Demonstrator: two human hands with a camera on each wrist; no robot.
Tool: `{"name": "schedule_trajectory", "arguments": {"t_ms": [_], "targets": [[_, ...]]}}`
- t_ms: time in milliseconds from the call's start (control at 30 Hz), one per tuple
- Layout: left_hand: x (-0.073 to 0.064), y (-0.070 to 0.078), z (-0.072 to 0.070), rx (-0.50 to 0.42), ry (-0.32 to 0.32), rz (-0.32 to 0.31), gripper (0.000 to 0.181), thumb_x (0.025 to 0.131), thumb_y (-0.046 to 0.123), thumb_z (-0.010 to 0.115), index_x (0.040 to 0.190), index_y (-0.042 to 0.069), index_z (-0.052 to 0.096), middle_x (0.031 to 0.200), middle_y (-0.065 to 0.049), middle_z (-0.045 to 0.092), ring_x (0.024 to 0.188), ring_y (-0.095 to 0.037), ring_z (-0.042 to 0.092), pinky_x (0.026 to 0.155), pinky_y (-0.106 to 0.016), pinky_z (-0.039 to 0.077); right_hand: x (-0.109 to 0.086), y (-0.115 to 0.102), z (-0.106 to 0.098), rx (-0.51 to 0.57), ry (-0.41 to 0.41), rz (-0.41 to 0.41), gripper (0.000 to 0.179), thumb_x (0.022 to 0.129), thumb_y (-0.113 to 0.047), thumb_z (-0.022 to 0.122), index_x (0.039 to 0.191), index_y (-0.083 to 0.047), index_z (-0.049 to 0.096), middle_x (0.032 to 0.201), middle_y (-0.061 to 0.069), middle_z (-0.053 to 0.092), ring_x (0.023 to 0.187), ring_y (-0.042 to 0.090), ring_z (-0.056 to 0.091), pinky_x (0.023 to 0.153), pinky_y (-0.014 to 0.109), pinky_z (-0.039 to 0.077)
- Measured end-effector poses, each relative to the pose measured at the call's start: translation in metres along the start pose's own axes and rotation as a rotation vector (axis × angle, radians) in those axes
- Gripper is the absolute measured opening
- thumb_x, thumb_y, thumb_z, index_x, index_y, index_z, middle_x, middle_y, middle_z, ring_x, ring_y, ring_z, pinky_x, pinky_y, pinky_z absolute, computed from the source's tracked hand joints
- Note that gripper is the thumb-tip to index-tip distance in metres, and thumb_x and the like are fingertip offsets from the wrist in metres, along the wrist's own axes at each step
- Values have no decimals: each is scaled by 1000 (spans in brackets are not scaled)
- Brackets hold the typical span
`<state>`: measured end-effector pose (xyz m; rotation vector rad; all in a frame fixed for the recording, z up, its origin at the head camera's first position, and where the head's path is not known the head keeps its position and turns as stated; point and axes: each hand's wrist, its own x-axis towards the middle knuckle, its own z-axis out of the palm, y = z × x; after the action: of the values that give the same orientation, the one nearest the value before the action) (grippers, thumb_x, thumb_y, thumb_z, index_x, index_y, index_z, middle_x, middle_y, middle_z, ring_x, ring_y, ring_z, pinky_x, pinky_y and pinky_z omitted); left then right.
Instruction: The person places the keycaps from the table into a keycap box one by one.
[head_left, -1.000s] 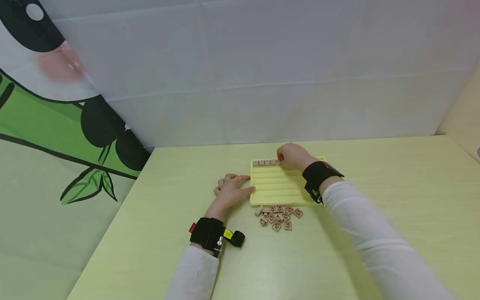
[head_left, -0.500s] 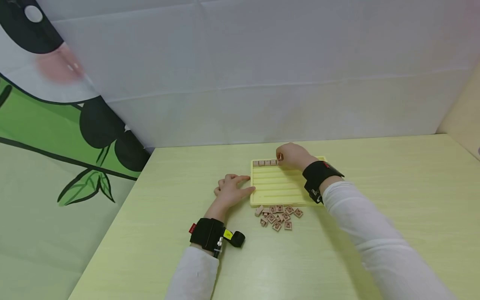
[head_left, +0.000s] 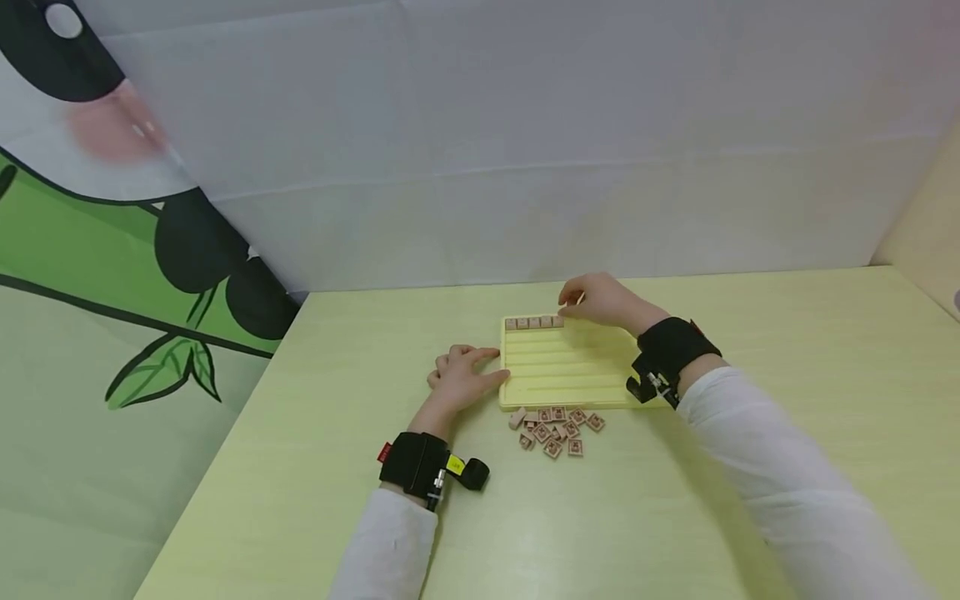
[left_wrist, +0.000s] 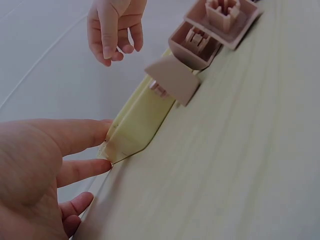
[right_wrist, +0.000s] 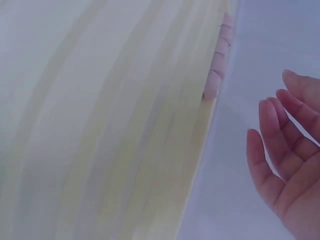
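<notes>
Near the table's back, a yellow ridged tray holds a short row of pinkish-brown keycaps in the left part of its top groove. My left hand rests at the tray's left edge, thumb and index finger extended against its side. In the left wrist view those fingertips touch the tray wall. Just past the row's right end hovers my right hand, fingers loosely bent. From the right wrist camera, nothing shows between its fingers, apart from the row's end keycap.
Several loose keycaps lie piled on the table in front of the tray, some tipped over with their undersides showing. A pale cloth wall rises behind the table's back edge. Both wrists wear black straps.
My right hand has let go of a keycap at the row's right end and moved up and slightly right; the row's end is now uncovered. The left hand stays at the tray's edge.
</notes>
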<state>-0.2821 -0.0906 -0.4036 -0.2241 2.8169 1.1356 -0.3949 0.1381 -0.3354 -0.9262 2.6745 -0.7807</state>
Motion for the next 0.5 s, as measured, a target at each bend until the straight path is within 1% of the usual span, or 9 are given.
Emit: {"name": "schedule_trajectory", "arguments": {"t_ms": [67,233,500], "targets": [[0,0,0,3,-3,-1,52,84,44,66,131,22,58,142,-17,35,128,-38,22,100,-56,13,-5,2,-4,63,18,16,24,93,-15,60,111,0,64,104,17,62,94,30,56,81,42,45],[1,0,-1,11,-1,-7,52,84,44,66,131,22,58,141,-17,35,128,-38,22,99,-56,13,-17,8,-7,134,35,35,28,94,-19,58,116,-1,62,108,16,61,94,29,58,81,41,47],[0,-1,-1,8,-4,-8,52,84,45,66,130,23,59,141,-17,35,128,-38,22,100,-56,13,-44,8,-2,169,92,17,28,95,-24,58,115,-5,64,107,12,63,93,25,57,80,39,46]]}}
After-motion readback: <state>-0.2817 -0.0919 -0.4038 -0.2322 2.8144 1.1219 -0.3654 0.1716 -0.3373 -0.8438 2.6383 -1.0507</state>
